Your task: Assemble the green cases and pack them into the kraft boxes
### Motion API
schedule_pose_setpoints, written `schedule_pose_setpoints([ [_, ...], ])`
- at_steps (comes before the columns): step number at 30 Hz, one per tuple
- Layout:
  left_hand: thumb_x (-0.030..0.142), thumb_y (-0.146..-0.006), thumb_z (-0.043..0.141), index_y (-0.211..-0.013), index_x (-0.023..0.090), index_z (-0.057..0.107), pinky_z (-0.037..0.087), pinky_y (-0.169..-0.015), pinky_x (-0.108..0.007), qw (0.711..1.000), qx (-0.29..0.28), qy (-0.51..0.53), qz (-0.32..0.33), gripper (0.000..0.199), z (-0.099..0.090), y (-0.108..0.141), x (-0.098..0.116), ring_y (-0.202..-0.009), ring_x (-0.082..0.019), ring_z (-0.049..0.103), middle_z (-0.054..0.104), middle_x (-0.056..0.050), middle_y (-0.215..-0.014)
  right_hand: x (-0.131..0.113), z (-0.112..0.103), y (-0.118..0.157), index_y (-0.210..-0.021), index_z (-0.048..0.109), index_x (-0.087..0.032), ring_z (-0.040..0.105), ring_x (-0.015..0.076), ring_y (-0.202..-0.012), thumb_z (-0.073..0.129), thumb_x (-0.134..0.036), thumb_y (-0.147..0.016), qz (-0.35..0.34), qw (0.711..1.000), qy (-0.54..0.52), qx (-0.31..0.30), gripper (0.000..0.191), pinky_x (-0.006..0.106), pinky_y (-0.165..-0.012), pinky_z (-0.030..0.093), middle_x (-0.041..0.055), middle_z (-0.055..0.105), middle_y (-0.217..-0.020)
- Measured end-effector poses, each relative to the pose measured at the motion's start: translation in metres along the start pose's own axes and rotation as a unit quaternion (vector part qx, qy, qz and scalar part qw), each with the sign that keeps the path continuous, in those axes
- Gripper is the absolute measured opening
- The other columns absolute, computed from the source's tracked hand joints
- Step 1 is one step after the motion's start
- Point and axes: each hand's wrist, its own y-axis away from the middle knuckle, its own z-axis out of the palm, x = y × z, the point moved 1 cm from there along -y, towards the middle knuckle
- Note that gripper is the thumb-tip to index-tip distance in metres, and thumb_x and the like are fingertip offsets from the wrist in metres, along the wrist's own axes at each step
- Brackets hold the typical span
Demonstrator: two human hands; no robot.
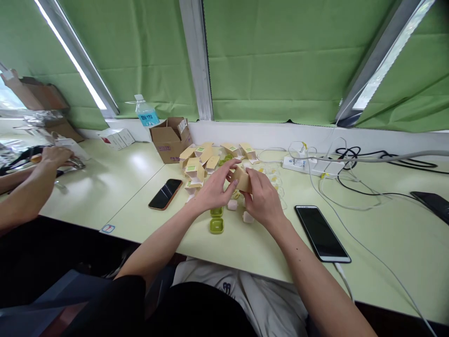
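Observation:
Between my two hands, raised above the table, is a small tan cardboard box [242,179]. My left hand [219,185] grips its left side, and my right hand [262,196] has its fingers around the right side. Below them on the table sit green plastic cases [216,225], one nearer the edge than the other. White blocky pieces, perhaps chargers [248,217], lie under my right hand. Several more tan boxes [195,170] are piled behind my left hand. Coiled white cables with yellow bits [275,178] lie behind my right hand, partly hidden by it.
A phone [165,194] lies to the left, another phone [322,233] with a cable to the right. Behind stand a brown carton [171,140], a water bottle [146,112] and a power strip [314,165] with tangled cords. At far left, another person's hands [56,157] work over items.

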Motion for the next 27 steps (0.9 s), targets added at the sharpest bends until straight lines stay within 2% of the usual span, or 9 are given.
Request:
schedule_pose_setpoints([
  [5, 0.022, -0.102, 0.059, -0.16, 0.024, 0.039, 0.06, -0.106, -0.045, 0.999, -0.04, -0.023, 0.027, 0.061, -0.006, 0.003, 0.005, -0.108, -0.024, 0.07, 0.059, -0.018, -0.151, -0.005, 0.004, 0.001, -0.161, 0.048, -0.01, 0.064, 0.0393, -0.139, 0.045, -0.008, -0.1, -0.038, 0.999, 0.037, -0.003, 0.061, 0.062, -0.115, 0.059, 0.0258, 0.069, -0.145],
  [8, 0.017, -0.097, 0.06, -0.155, 0.025, 0.041, 0.061, -0.103, -0.044, 0.998, -0.04, -0.031, 0.039, 0.062, -0.004, 0.004, 0.004, -0.105, -0.023, 0.069, 0.056, -0.016, -0.151, -0.008, 0.003, 0.001, -0.159, 0.052, -0.012, 0.065, 0.0392, -0.139, 0.045, -0.008, -0.1, -0.038, 0.998, 0.043, -0.017, 0.06, 0.062, -0.114, 0.06, 0.0248, 0.069, -0.146],
  [10, 0.013, -0.093, 0.058, -0.151, 0.024, 0.043, 0.06, -0.106, -0.046, 0.998, -0.014, -0.049, 0.046, 0.061, -0.002, 0.003, 0.001, -0.117, -0.026, 0.067, 0.056, -0.016, -0.148, -0.008, 0.003, 0.002, -0.158, 0.054, -0.015, 0.065, 0.0388, -0.138, 0.046, -0.009, -0.099, -0.021, 0.999, 0.031, -0.023, 0.059, 0.061, -0.113, 0.061, 0.023, 0.07, -0.145],
  [13, 0.006, -0.09, 0.052, -0.141, 0.023, 0.05, 0.052, -0.12, -0.053, 0.994, 0.041, -0.078, 0.059, 0.054, -0.002, 0.0, -0.003, -0.142, -0.03, 0.057, 0.057, -0.017, -0.146, -0.006, 0.004, 0.004, -0.155, 0.054, -0.017, 0.067, 0.038, -0.136, 0.05, -0.009, -0.096, 0.009, 1.0, -0.004, -0.015, 0.059, 0.059, -0.11, 0.062, 0.0217, 0.07, -0.144],
  [15, 0.005, -0.091, 0.049, -0.133, 0.023, 0.057, 0.048, -0.124, -0.056, 0.992, 0.058, -0.091, 0.058, 0.046, -0.004, -0.002, -0.006, -0.148, -0.03, 0.053, 0.055, -0.017, -0.151, -0.002, 0.005, 0.005, -0.153, 0.053, -0.019, 0.067, 0.0374, -0.135, 0.056, -0.013, -0.095, 0.029, 0.999, -0.042, -0.007, 0.058, 0.059, -0.111, 0.061, 0.0207, 0.07, -0.145],
  [18, 0.009, -0.096, 0.048, -0.119, 0.023, 0.07, 0.051, -0.121, -0.057, 0.992, 0.057, -0.104, 0.052, 0.034, -0.006, -0.003, -0.007, -0.148, -0.03, 0.054, 0.048, -0.016, -0.16, 0.006, 0.006, 0.007, -0.151, 0.051, -0.022, 0.068, 0.0366, -0.133, 0.063, -0.023, -0.095, 0.065, 0.993, -0.101, 0.001, 0.057, 0.058, -0.109, 0.062, 0.0179, 0.07, -0.144],
  [20, 0.013, -0.099, 0.05, -0.111, 0.023, 0.074, 0.052, -0.12, -0.058, 0.991, 0.06, -0.105, 0.054, 0.029, -0.007, -0.002, -0.008, -0.147, -0.031, 0.054, 0.048, -0.015, -0.159, 0.011, 0.007, 0.007, -0.149, 0.052, -0.023, 0.07, 0.036, -0.129, 0.065, -0.027, -0.095, 0.085, 0.989, -0.118, 0.006, 0.056, 0.057, -0.106, 0.063, 0.0167, 0.071, -0.141],
  [23, 0.022, -0.102, 0.053, -0.099, 0.021, 0.075, 0.055, -0.117, -0.056, 0.992, 0.077, -0.092, 0.048, 0.021, -0.005, 0.0, -0.01, -0.144, -0.032, 0.055, 0.055, -0.016, -0.146, 0.015, 0.007, 0.007, -0.147, 0.054, -0.023, 0.071, 0.0354, -0.125, 0.068, -0.03, -0.095, 0.101, 0.988, -0.117, 0.025, 0.054, 0.055, -0.103, 0.063, 0.0164, 0.072, -0.139],
  [27, 0.034, -0.103, 0.064, -0.084, 0.02, 0.075, 0.058, -0.112, -0.052, 0.991, 0.103, -0.08, 0.011, 0.026, 0.001, 0.003, -0.012, -0.136, -0.031, 0.06, 0.06, -0.014, -0.135, 0.014, 0.009, 0.009, -0.148, 0.054, -0.022, 0.071, 0.0355, -0.127, 0.068, -0.029, -0.096, 0.086, 0.989, -0.112, 0.038, 0.054, 0.056, -0.103, 0.063, 0.0173, 0.072, -0.14],
])
